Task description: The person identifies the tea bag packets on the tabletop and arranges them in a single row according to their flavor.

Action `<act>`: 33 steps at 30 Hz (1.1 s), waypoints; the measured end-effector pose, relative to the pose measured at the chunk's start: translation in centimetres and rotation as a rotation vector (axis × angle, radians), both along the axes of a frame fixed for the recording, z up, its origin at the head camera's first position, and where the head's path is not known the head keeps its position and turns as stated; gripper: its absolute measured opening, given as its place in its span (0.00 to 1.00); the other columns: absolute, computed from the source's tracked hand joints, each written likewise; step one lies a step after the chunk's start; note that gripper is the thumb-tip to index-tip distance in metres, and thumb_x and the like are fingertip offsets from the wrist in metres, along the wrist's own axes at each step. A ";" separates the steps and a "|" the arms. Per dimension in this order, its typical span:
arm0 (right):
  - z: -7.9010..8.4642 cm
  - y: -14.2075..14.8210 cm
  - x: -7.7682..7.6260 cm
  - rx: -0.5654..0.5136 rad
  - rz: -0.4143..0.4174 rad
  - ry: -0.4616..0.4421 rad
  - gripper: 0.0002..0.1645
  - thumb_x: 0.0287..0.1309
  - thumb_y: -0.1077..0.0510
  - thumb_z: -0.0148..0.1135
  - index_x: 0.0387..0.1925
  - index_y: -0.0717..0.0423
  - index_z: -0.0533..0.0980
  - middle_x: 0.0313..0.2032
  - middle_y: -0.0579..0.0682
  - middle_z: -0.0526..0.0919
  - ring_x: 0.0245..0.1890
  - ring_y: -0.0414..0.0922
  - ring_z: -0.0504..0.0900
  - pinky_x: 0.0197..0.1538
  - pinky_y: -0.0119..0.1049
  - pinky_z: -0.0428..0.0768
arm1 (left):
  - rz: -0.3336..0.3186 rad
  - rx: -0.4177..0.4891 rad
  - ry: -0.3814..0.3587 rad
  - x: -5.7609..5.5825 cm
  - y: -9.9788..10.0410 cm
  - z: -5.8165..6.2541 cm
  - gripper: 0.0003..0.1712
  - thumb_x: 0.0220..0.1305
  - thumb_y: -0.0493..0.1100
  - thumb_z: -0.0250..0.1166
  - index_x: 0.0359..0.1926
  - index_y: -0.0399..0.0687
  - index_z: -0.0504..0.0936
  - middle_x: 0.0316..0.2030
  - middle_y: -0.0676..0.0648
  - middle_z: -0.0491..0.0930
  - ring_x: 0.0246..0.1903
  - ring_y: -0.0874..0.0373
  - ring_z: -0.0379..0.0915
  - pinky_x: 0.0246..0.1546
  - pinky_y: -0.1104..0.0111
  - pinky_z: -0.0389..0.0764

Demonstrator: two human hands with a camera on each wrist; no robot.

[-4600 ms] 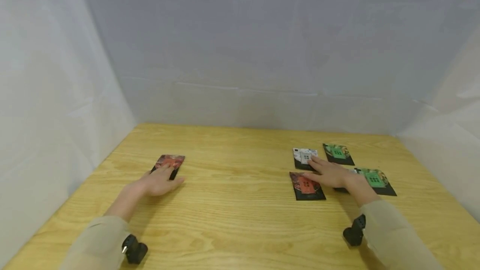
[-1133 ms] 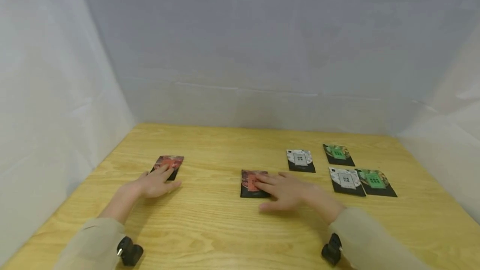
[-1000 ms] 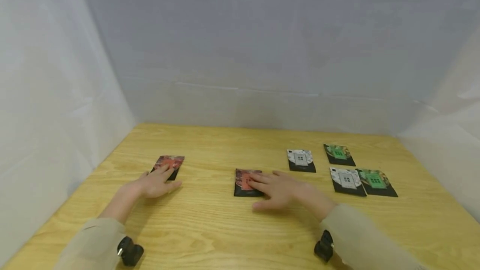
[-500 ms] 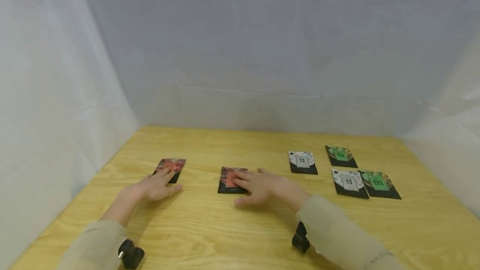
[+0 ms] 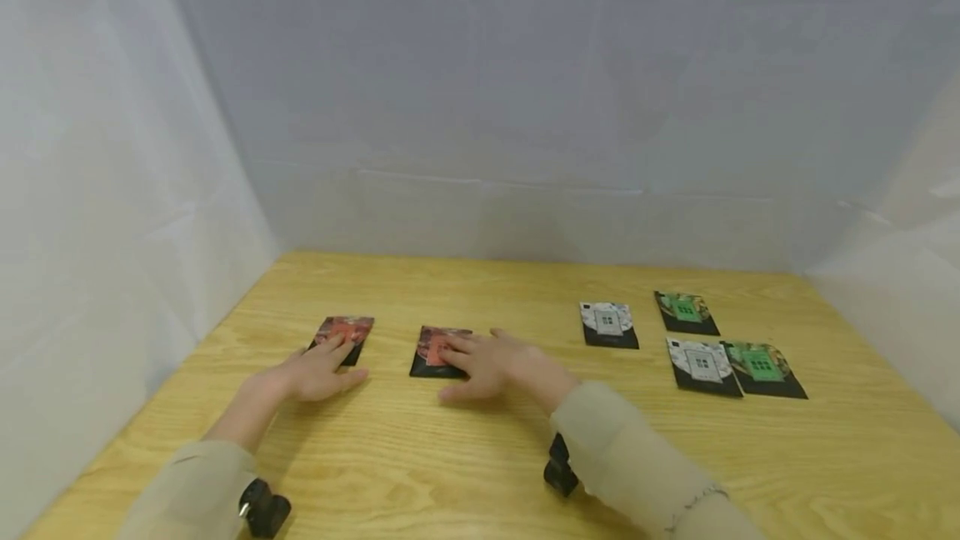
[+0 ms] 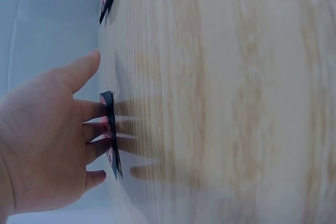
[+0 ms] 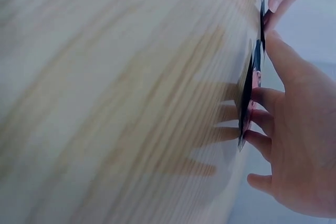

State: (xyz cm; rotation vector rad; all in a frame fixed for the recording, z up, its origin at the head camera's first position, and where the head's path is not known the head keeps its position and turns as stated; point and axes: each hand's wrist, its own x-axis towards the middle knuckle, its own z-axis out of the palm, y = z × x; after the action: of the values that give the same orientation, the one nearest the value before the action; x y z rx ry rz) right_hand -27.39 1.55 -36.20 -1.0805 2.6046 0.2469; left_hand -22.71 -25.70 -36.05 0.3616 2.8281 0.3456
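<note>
Two flat packets with red labels lie on the wooden table, left of its middle in the head view. The fingertips of my left hand (image 5: 315,375) rest on the left red packet (image 5: 341,332), covering its lower part. My right hand (image 5: 495,365) touches the other red packet (image 5: 435,352) with outstretched fingers, its thumb spread apart. A gap separates the two packets. In the left wrist view, straight fingers touch the face of the left packet (image 6: 109,129). The right wrist view has the fingers against the right packet (image 7: 247,98).
At the right of the table (image 5: 420,457) lie two white-labelled packets, one farther back (image 5: 608,323) and one nearer (image 5: 703,365). Two green-labelled packets, one at the back (image 5: 686,312) and one in front (image 5: 763,368), lie beside them. Pale sheeting (image 5: 480,107) encloses the back and sides.
My right hand has slid the red packet leftward from beside the white and green packets, nearing the left one. The back white packet shifted slightly left early on. My left hand stays on its packet.
</note>
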 end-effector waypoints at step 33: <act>0.2 -4.6 -0.3 0.029 -0.022 0.041 0.46 0.57 0.22 0.29 0.72 0.34 0.43 0.72 0.38 0.40 0.71 0.40 0.41 0.69 0.50 0.46 | -0.003 -0.029 0.001 0.3 0.2 0.3 0.46 0.68 0.62 0.47 0.66 0.25 0.53 0.66 0.24 0.47 0.65 0.30 0.43 0.61 0.39 0.47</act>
State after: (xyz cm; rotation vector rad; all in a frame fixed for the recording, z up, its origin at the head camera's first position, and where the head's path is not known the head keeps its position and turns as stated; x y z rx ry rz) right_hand -27.68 -3.08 -36.01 -1.0478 2.6387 0.3039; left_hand -22.45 -25.52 -35.77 0.3601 2.8303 0.3039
